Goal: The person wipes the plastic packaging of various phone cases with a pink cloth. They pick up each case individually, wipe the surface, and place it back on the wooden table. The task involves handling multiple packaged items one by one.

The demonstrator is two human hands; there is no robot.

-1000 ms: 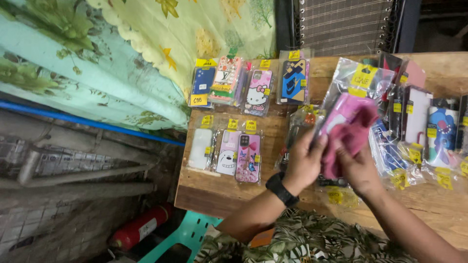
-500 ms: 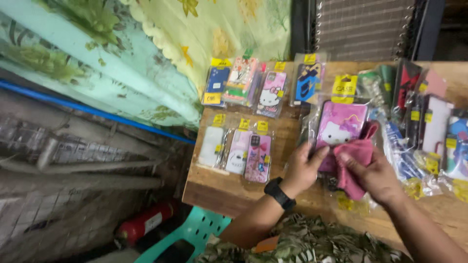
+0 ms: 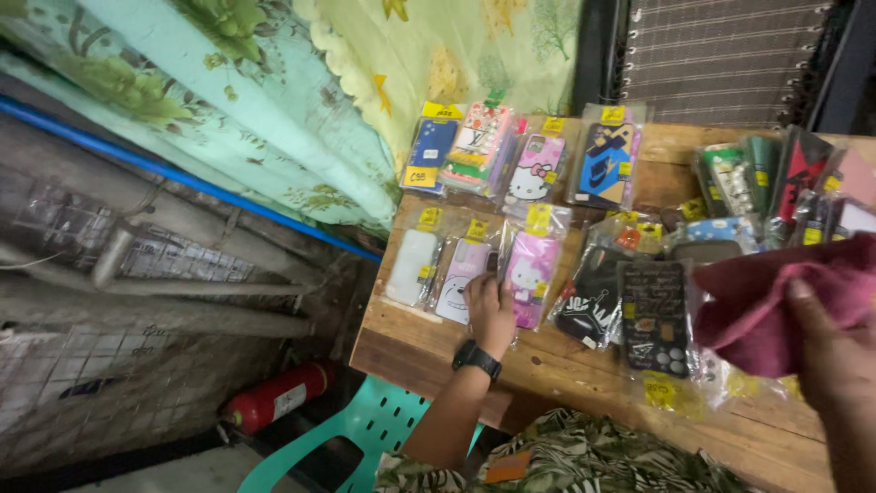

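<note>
1. Your left hand (image 3: 490, 310) lies on the front row of bagged phone cases on the wooden counter (image 3: 429, 340). Its fingers rest flat across the gap between the pale case packet (image 3: 461, 274) and the pink case packet (image 3: 532, 272). The grip is released, pressing rather than holding.
2. Your right hand (image 3: 835, 365) is raised at the right edge, its grip clenched on a bunched dark pink cloth (image 3: 771, 306), clear of the counter.
3. The step in hand looks like wiping and straightening the packets: one hand steadies the row, the other carries the cloth.
4. A next move would call for bringing the cloth across to the packets under your left hand without nudging the black case packet (image 3: 654, 315) between them.
5. Your right hand is cut off by the frame, and the cloth hides the packets behind it. The far-right cases overlap too much to tell apart.
</note>
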